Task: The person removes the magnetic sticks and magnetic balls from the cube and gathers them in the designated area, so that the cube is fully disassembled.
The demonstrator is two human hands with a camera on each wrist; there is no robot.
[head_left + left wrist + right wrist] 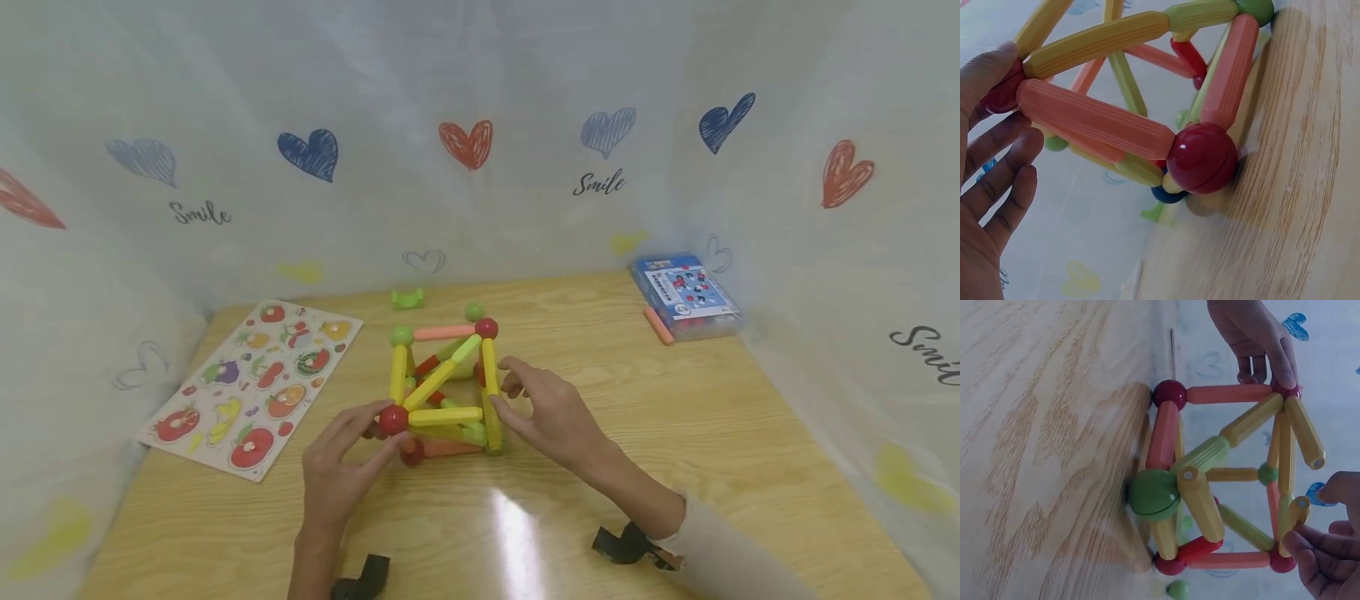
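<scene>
Left hand (pixel 337 467), lower centre, pinches a red ball (pixel 393 420) whose yellow stick (pixel 446 416) points rightward, its free end nearer the right hand (pixel 558 412), whose thumb and fingers stand apart.

From the person's head we look forward and down, from farthest back, with the ball-and-rod frame (pixel 438 379) near the dial's center on the wood-grain tabletop (pixel 712 433). From each wrist we face that frame low, close and turned sideways, the tabletop toward three o'clock in the left view, nine in the right. Both wrist views share the frame and the left hand (pixel 333 475), seen at nine and one o'clock respectively.
</scene>
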